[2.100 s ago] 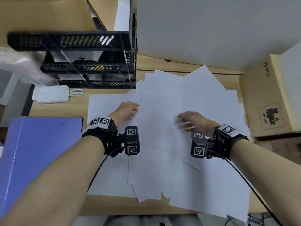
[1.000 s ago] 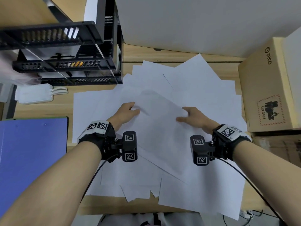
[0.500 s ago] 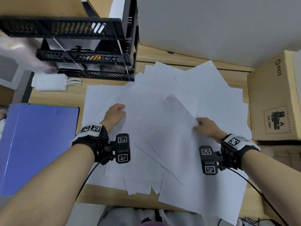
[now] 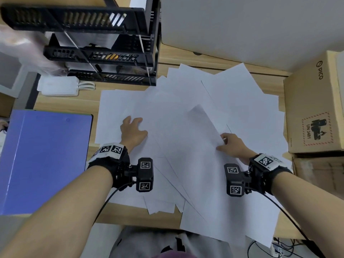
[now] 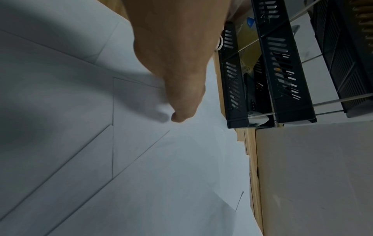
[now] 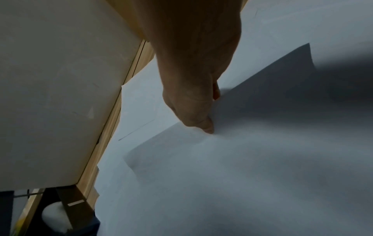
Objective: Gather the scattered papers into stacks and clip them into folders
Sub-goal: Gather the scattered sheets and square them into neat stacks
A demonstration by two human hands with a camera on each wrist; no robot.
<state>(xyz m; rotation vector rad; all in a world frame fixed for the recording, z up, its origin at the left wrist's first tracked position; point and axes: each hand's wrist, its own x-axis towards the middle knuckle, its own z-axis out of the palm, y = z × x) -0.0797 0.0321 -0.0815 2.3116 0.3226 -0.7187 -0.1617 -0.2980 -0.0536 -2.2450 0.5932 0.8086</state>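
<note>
Papers (image 4: 186,164) still fanned across bench centre, but top sheet (image 4: 202,125) now lifted at 3 o'clock edge, pinched by right hand (image 4: 229,144); left hand (image 4: 133,130) slid to 9, flat, fingers relaxed. Gathering just begun; folder (image 4: 44,161) untouched.

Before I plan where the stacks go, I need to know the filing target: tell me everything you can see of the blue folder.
The blue folder lies flat and closed on the left end of the wooden desk, its cover plain and smooth like plastic, with a faint crease line near its left side and a small dot near the far right corner. It sits apart from the scattered papers. Neither hand touches it; the left hand rests on the papers.
</note>
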